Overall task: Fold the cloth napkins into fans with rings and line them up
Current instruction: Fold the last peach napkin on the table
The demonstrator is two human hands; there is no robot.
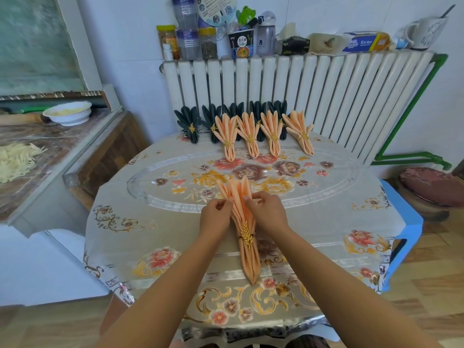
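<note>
A pleated peach napkin (pixel 247 254) lies lengthwise at the middle of the flowered table (pixel 326 222), with a gold leaf ring (pixel 247 236) around its waist. Its upper pleats spread out as a fan. My left hand (pixel 217 214) pinches the pleats on the left side of the fan. My right hand (pixel 266 209) pinches the pleats on the right side. Along the table's far edge stand several finished peach fans (pixel 251 136) in a row, and behind them several dark fans (pixel 190 121), each with a gold ring.
A white radiator (pixel 301 84) stands behind the table, its top crowded with jars, bottles, boxes and a mug. A counter at the left holds a white bowl (pixel 67 113) and shredded food. A blue stool (pixel 404 222) and a cushioned seat are at the right.
</note>
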